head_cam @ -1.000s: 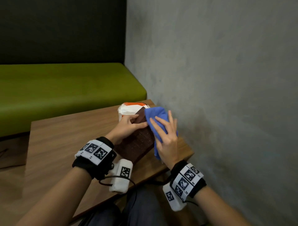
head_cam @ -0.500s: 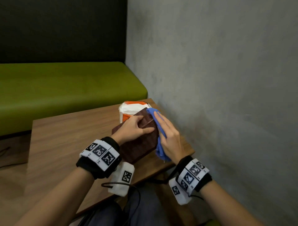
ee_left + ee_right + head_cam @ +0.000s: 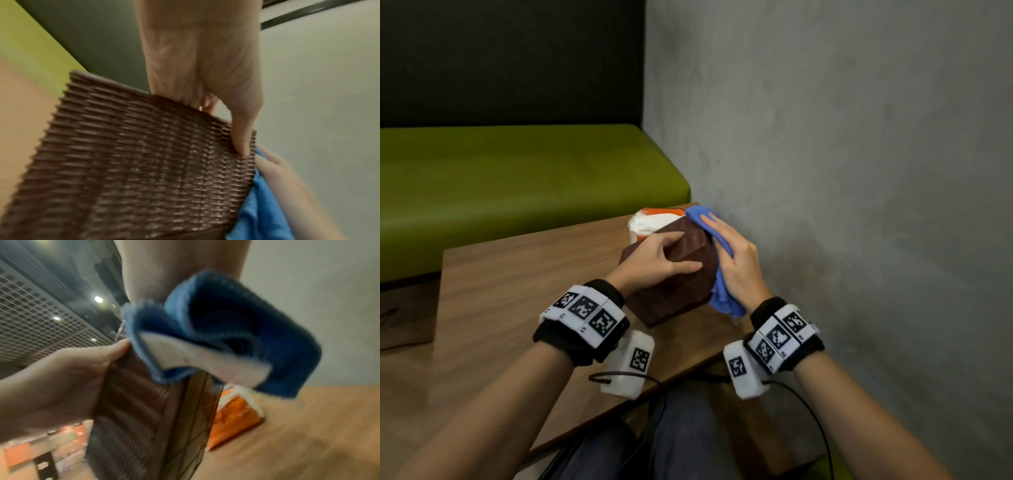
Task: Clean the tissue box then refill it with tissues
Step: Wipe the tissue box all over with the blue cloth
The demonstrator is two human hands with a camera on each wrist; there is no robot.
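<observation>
A brown woven tissue box (image 3: pixel 681 284) stands tilted on the wooden table (image 3: pixel 517 291) near the wall. My left hand (image 3: pixel 654 260) grips its upper edge, fingers over the top and thumb on the near face; in the left wrist view the thumb (image 3: pixel 242 138) lies on the weave of the box (image 3: pixel 144 162). My right hand (image 3: pixel 736 267) presses a blue cloth (image 3: pixel 724 301) flat against the box's right side with straight fingers. The right wrist view shows the cloth (image 3: pixel 226 321) bunched under the palm against the box (image 3: pixel 144 418). An orange-and-white tissue pack (image 3: pixel 650 221) lies just behind the box.
A grey concrete wall (image 3: pixel 859 171) runs close along the right of the table. A green bench (image 3: pixel 517 178) sits beyond the table's far edge. Bare tabletop stretches to the left of the box. My legs are under the near table edge.
My right hand has slid the blue cloth from the box's broad face onto its right side and up toward the far corner. My left hand has turned the box more upright.
</observation>
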